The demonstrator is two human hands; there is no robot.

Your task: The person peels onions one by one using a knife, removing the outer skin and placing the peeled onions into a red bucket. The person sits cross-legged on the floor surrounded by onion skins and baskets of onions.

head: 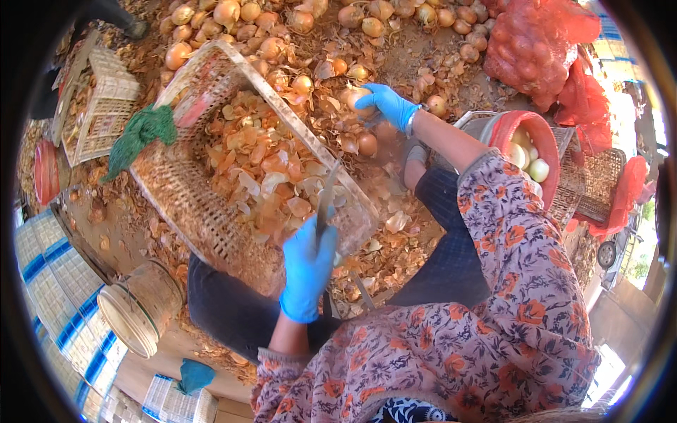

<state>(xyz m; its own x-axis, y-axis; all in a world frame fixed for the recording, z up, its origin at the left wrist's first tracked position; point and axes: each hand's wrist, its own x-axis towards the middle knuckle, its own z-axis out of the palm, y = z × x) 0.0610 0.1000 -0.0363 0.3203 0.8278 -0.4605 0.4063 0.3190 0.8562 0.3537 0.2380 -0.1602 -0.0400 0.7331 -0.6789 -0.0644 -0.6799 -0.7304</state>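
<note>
My left hand (308, 269), in a blue glove, grips a knife (328, 193) with its blade pointing up and away from me. It is over the near edge of a white plastic crate (296, 113), which lies tilted before me with onion skins (259, 153) inside. Beyond the crate's right edge, my gloved right hand (389, 104) has its fingers around an unpeeled onion (357, 100). More unpeeled onions (367, 144) lie on the ground close to that hand. Green netting (143, 135) is bunched on the crate's left corner.
A bucket with a red rim (552, 143) holds peeled onions (538, 170) beside my right arm. Red mesh sacks (534, 47) stand at the far right. Onions are heaped (227, 13) at the back. A dirty bucket (140, 306) and another crate (100, 106) are at left.
</note>
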